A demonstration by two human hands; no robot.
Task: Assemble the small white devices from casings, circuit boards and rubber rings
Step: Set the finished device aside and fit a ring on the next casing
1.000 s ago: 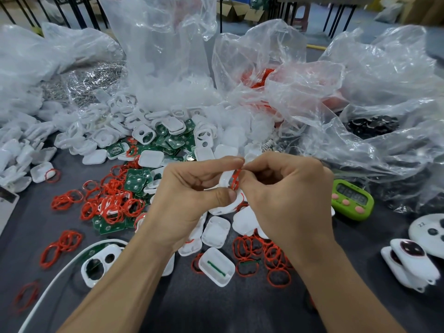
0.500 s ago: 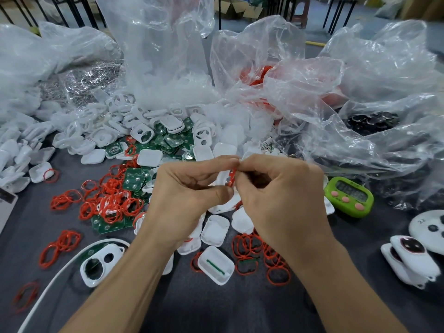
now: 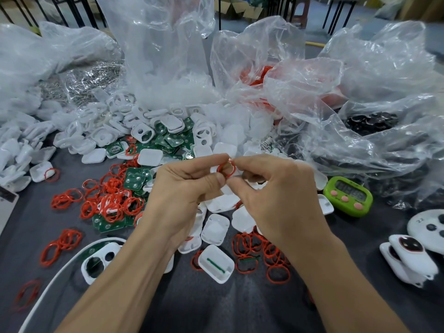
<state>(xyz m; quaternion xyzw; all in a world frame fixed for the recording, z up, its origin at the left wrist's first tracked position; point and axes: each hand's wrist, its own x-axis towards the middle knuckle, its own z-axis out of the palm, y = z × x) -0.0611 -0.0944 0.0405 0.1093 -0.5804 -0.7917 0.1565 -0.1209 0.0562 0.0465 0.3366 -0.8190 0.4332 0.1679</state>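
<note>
A red rubber ring [image 3: 225, 168] is pinched between the fingertips of my left hand [image 3: 185, 188] and my right hand [image 3: 276, 195], held above the table centre. Whether a casing is also in my fingers I cannot tell. Below my hands lie white casings [image 3: 215, 229], one open half [image 3: 216, 263] with a green strip inside. Loose red rings [image 3: 262, 253] lie near my right wrist, and more [image 3: 110, 200] cover green circuit boards [image 3: 134, 180] to the left.
Clear plastic bags [image 3: 336, 104] of parts stand along the back. A heap of white casings [image 3: 144, 126] lies at back left. A green timer [image 3: 348, 197] and white devices [image 3: 408, 260] sit at the right. A white cable [image 3: 60, 272] curves at the lower left.
The ring has opened out into a visible loop between my fingertips. Both hands have shifted slightly up and apart.
</note>
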